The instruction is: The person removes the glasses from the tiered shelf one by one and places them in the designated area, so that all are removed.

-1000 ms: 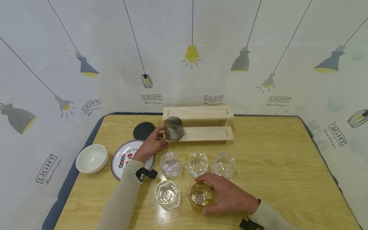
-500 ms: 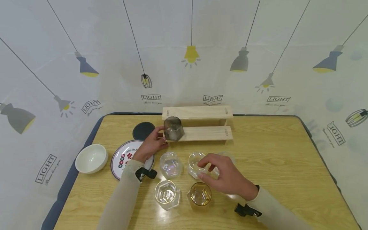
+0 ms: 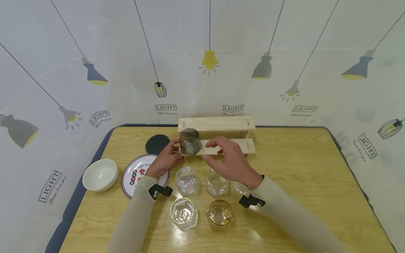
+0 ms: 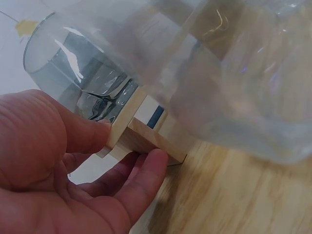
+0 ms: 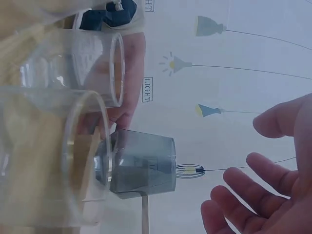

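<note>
Right hand (image 3: 228,160) off the amber glass (image 3: 219,213), now raised, fingers spread, beside smoky grey glass (image 3: 190,141) on lower wooden shelf (image 3: 234,147), left hand (image 3: 166,159) unmoved, fingers touching shelf end by the grey glass.

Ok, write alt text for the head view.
Two hands meet at a grey glass on a low wooden shelf. Five more glasses, a plate, a bowl and a coaster sit on the wooden table.
</note>
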{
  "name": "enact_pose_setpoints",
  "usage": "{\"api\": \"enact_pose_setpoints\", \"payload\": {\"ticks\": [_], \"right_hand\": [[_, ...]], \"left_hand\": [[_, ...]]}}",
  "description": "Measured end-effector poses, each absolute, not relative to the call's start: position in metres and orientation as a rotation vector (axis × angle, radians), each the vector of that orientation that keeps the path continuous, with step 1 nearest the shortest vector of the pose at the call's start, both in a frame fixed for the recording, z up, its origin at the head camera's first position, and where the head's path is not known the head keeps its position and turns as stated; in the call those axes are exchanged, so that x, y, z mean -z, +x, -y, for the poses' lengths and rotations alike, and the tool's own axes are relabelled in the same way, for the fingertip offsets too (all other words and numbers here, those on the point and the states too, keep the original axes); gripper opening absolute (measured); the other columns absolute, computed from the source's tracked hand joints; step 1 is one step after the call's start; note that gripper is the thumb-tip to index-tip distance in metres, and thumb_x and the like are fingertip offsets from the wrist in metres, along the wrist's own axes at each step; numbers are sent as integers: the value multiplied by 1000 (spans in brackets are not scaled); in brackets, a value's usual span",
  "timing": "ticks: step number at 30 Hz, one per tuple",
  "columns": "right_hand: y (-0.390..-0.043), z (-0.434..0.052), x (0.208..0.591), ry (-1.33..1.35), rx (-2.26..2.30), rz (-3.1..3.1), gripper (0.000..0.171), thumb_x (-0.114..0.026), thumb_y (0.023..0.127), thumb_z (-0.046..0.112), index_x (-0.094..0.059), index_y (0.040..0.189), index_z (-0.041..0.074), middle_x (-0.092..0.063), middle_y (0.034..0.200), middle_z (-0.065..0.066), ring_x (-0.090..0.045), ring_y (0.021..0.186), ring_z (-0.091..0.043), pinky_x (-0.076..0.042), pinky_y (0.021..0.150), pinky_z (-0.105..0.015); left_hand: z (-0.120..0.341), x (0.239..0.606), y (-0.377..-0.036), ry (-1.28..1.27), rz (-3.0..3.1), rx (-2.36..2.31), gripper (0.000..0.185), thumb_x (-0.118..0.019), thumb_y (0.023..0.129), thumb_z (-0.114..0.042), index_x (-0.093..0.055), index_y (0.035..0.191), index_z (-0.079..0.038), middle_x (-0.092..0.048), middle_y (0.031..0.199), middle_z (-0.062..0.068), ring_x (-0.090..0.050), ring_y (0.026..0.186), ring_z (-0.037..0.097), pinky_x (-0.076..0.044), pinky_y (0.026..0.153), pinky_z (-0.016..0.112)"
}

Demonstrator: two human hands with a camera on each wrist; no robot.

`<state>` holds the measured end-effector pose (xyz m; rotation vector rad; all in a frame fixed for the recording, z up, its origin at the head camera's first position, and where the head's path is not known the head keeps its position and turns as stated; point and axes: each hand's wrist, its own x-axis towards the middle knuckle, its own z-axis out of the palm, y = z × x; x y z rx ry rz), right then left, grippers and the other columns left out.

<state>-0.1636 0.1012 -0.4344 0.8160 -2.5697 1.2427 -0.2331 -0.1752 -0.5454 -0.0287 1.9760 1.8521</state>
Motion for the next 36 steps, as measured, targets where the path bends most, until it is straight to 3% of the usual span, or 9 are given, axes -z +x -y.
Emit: {"api": "enact_pose_setpoints", "payload": {"ticks": [7, 12, 18, 36], "right_hand": [[-196, -81, 432, 790, -1252, 2681, 59, -80, 93, 40, -61, 140, 9, -66, 137, -6, -63, 125, -26, -59, 101, -47], [-216, -69, 440, 763, -1212, 2785, 82, -80, 90, 54, -50, 153, 10, -57, 152, -7, -56, 138, -26, -51, 115, -48], [-238, -56, 452, 766, -1126, 2940, 101, -81, 85, 60, -40, 161, 9, -52, 158, -11, -52, 141, -30, -49, 118, -49], [-251, -50, 457, 790, -1208, 2923, 80, -93, 79, 46, -57, 142, 11, -67, 134, -7, -64, 121, -24, -57, 106, -43]], "left_hand": [[175, 549, -234, -15, -1993, -1837, 55, -49, 110, -2, -35, 161, -17, -40, 153, 27, -54, 134, 34, -55, 113, 47], [175, 549, -235, -26, -1987, -1830, 53, -51, 110, -4, -37, 159, -20, -42, 152, 24, -55, 135, 34, -56, 112, 45], [176, 547, -235, -30, -1993, -1818, 54, -52, 110, -5, -36, 160, -21, -43, 152, 23, -55, 135, 34, -56, 112, 45], [178, 548, -235, -18, -1996, -1811, 55, -51, 110, -5, -37, 160, -22, -43, 153, 23, -54, 138, 37, -56, 112, 46]]}}
